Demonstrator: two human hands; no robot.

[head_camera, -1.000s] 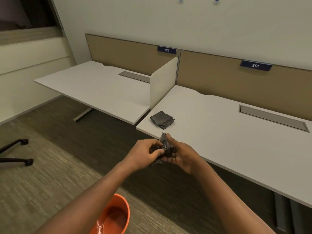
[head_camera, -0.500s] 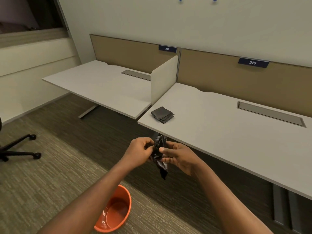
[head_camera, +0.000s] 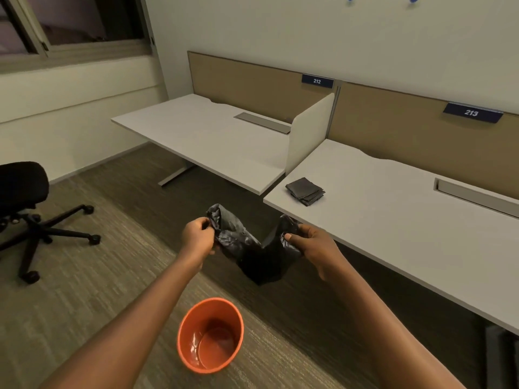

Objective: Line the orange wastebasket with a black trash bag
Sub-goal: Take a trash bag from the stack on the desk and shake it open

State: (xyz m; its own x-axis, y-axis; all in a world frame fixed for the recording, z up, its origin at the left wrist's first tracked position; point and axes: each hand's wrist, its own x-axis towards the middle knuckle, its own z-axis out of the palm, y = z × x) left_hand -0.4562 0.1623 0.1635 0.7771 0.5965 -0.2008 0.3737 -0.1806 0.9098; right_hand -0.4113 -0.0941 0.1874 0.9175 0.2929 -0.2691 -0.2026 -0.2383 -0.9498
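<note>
A black trash bag [head_camera: 254,249] hangs partly unfolded between my hands, sagging in the middle above the carpet. My left hand [head_camera: 198,235] pinches its left end and my right hand [head_camera: 311,242] pinches its right end. The orange wastebasket [head_camera: 210,334] stands upright on the floor below and between my forearms, with nothing inside it. A stack of folded black bags [head_camera: 305,190] lies on the near left corner of the white desk [head_camera: 393,220] labelled 213.
A second white desk [head_camera: 202,138] labelled 212 sits further left, with a low divider panel [head_camera: 309,130] between the two. A black office chair [head_camera: 25,203] on castors stands on the carpet at the left. Walls and a window are behind.
My hands have pulled apart and the crumpled bag has opened out between them. The view has shifted, so the wastebasket and the chair show more fully.
</note>
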